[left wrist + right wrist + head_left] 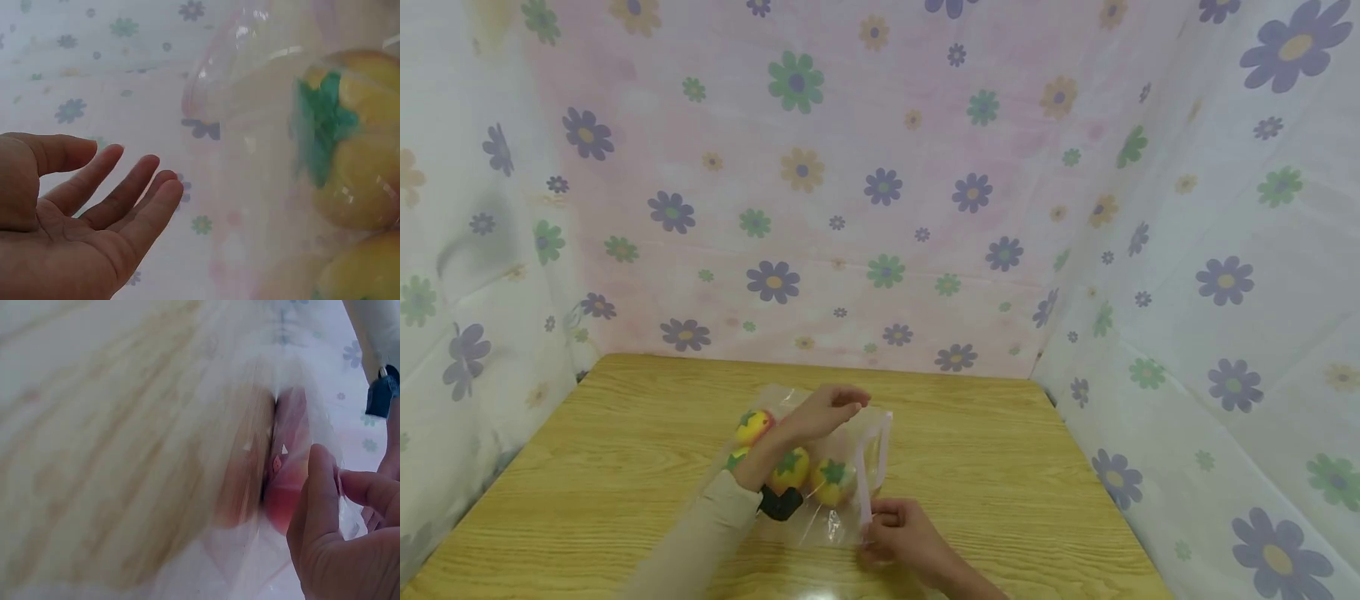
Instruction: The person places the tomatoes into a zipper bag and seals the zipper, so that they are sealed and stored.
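Note:
A clear plastic bag (pixel 808 529) with a pale pink strip (pixel 862 479) along its mouth lies on the wooden table. Inside it are several round yellow fruits (pixel 831 483) with green leafy tops, reddish in places. At the bag's near right corner my right hand (pixel 904 533) pinches the plastic edge between thumb and finger, as the right wrist view shows. My left hand (pixel 826 412) is over the far side of the bag, its fingers loosely spread and nothing in them. In the left wrist view a fruit (pixel 369 181) shows through the plastic beside that hand.
The wooden table (pixel 1000 467) extends around the bag. Flower-printed cloth (pixel 850 233) stands behind it and along both sides. A black wrist camera (pixel 781 503) sits on my left wrist, below a light sleeve (pixel 700 533).

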### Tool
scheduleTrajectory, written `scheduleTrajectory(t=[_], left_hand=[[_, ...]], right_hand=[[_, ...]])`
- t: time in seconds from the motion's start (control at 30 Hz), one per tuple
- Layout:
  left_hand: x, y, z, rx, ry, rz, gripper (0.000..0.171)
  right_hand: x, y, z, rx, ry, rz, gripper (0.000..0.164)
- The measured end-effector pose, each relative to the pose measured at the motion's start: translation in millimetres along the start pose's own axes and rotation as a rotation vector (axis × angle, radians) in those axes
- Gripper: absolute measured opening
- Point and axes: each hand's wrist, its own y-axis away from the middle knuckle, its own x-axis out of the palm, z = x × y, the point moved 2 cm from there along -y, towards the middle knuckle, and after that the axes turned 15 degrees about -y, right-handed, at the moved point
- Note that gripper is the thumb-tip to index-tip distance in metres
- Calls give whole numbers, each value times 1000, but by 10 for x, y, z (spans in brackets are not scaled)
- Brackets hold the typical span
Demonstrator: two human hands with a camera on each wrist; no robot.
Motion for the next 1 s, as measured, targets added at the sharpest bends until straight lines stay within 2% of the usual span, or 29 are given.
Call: scheduleTrajectory(t=[0.1, 0.23, 0.37, 0.47, 0.6, 0.7, 0.77, 0.93, 1.0], left_hand=[[-44, -219, 45, 12, -111, -47, 33], [-34, -458, 175, 29, -185, -78, 32], [31, -629, 356, -2, -302, -47, 35], [74, -691, 457, -53, -355, -3, 35], [51, -697, 503, -118, -370, -9, 36], [-27, -679, 500, -135, -381, -37, 36], [-105, -646, 486, -143, -349, -16, 35], [-303, -552, 453, -165, -207, 88, 38], [-360, -515, 440, -162, -158, 95, 40]], right_hand=[[-35, -5, 30, -16, 3, -6, 34], [-85, -1, 67, -37, 11, 0, 35], [-125, -1, 111, -74, 26, -11, 36], [-163, -11, 143, -94, 35, -20, 36], [-212, -24, 198, -114, 55, -47, 34], [-254, -23, 252, -123, 77, -73, 33], [-284, -20, 286, -133, 83, -94, 33], [-358, -8, 388, -177, 94, -147, 33], [-390, 4, 436, -202, 90, -178, 34]])
